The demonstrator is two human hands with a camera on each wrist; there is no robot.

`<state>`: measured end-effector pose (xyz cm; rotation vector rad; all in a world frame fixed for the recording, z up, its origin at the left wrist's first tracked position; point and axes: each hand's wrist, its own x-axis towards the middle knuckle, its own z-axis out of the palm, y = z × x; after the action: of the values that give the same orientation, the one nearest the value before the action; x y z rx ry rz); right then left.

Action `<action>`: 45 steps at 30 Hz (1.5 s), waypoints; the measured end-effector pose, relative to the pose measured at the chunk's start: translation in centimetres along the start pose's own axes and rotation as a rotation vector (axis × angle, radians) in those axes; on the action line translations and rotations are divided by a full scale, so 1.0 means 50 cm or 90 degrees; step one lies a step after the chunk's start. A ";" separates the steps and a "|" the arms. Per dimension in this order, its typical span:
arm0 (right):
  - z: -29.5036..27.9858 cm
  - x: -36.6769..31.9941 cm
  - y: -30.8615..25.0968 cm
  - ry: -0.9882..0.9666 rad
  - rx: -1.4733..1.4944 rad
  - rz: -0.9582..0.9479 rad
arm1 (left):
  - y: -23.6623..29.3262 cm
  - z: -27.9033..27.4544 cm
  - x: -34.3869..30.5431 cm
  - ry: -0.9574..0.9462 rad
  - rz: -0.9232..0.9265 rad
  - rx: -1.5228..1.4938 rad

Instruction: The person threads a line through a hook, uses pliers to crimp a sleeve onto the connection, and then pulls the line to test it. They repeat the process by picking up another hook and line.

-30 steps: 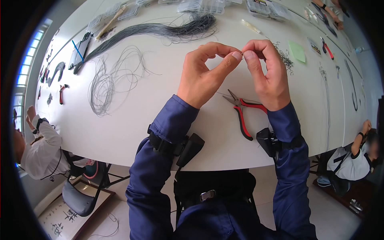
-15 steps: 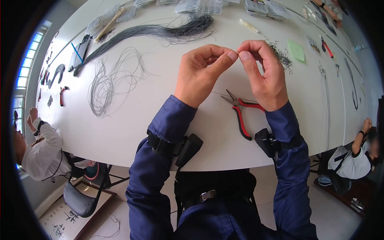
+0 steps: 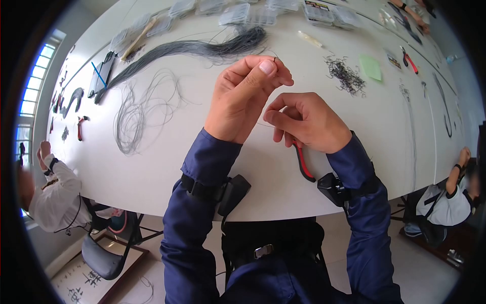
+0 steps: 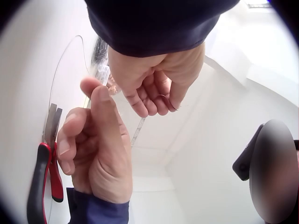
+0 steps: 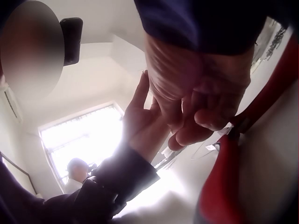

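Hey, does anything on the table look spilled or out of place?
Nothing looks clearly damaged. The small dark pieces lie heaped loose beside the green note, as if tipped out, and the loose grey line sprawls in messy overlapping loops near the gathered grey bundle.

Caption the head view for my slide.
Left hand pinching a tiny dark piece, right hand over pliers on a white table.

Framed panel (image 3: 114, 281): lg dark brush chars (image 3: 92, 278), illeg. | box label (image 3: 317, 6): too sm. to read
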<state>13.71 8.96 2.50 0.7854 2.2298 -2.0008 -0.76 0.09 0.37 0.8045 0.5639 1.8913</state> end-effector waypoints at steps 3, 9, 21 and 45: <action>-0.001 -0.003 -0.003 0.047 0.071 -0.028 | 0.001 -0.008 0.003 0.017 0.018 -0.004; 0.015 -0.023 -0.034 -0.129 0.075 0.004 | 0.001 -0.014 -0.002 -0.057 -0.011 -0.021; -0.025 -0.014 -0.013 -0.006 0.360 -0.103 | 0.008 -0.015 0.003 -0.046 0.018 -0.104; -0.269 -0.109 0.029 0.365 0.541 -0.511 | 0.049 -0.107 0.011 0.216 -0.075 0.240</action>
<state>23.01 19.84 5.33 0.5629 2.0597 -3.6461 -6.33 -0.66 -1.45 0.6680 1.1787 1.8472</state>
